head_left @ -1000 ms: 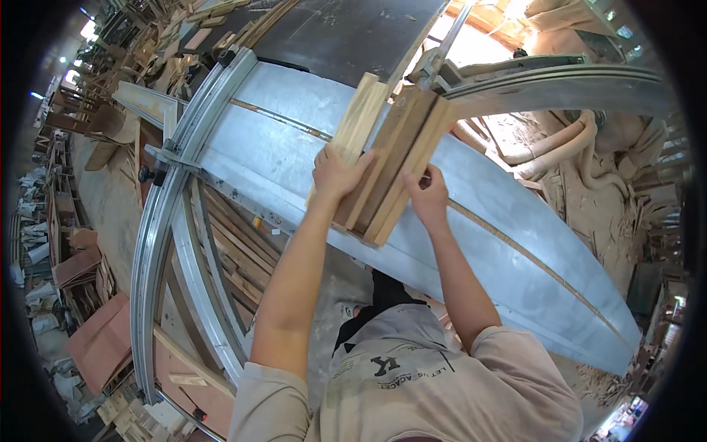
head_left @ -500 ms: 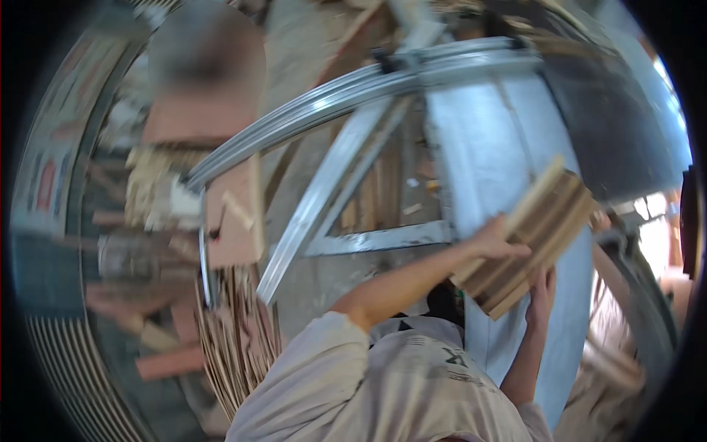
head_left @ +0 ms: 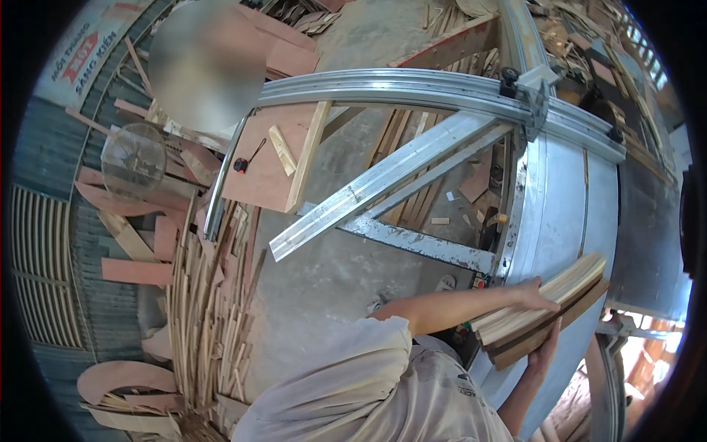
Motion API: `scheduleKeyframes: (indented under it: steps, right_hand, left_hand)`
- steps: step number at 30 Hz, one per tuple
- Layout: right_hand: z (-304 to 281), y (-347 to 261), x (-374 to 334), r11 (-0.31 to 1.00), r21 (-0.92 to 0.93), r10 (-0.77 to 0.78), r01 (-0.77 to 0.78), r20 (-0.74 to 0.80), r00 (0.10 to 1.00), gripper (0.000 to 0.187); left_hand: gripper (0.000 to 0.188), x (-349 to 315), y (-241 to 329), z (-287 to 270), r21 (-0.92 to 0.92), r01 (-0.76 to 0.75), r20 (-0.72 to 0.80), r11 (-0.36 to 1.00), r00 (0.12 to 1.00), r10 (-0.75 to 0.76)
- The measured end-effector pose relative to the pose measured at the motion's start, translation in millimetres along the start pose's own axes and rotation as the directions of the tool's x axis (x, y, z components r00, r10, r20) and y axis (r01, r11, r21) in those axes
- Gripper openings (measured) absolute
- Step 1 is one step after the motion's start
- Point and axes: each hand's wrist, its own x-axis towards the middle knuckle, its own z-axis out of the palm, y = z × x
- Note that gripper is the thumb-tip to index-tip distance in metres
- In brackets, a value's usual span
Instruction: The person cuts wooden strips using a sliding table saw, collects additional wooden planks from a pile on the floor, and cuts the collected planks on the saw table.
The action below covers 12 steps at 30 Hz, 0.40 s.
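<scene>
A stack of short wooden strips (head_left: 571,286), several pale ones with darker brown ones along the near side, is held between my two hands over the pale metal saw table (head_left: 552,214). My left hand (head_left: 536,295) grips it from the upper left, thumb and fingers over the pale strips. Beneath the brown side, my right hand (head_left: 543,352) supports the stack with its fingers closed against it; part of that hand is hidden by the wood. The stack lies slantwise, and I cannot tell whether it touches the table.
An aluminium rail (head_left: 398,90) crosses beyond the table, with a sloping metal arm (head_left: 383,184) below it. On a reddish board (head_left: 258,177) lie a tape measure (head_left: 240,166) and a wood offcut (head_left: 282,151). Long wood strips (head_left: 213,309) are piled at left, near a fan (head_left: 134,156).
My view has turned, so the rail and table appear farther right. The stack, still in both hands, has come lower in view and tilted, showing its pale strips on top.
</scene>
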Motion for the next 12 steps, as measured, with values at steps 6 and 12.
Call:
scheduleKeyframes:
  steps: [6,12]
  right_hand:
    - [78,19,-29,0.959,-0.215,-0.148,0.183,0.169,0.974,0.053]
    - [197,56,-42,0.804,-0.457,-0.090,0.382,0.541,0.836,0.071]
  left_hand:
    - [0.107,-51,-54,-18,-0.355,-0.166,-0.155,0.920,0.981,0.117]
    - [0.109,-145,-113,-89,-0.590,-0.429,-0.490,0.684,0.863,0.119]
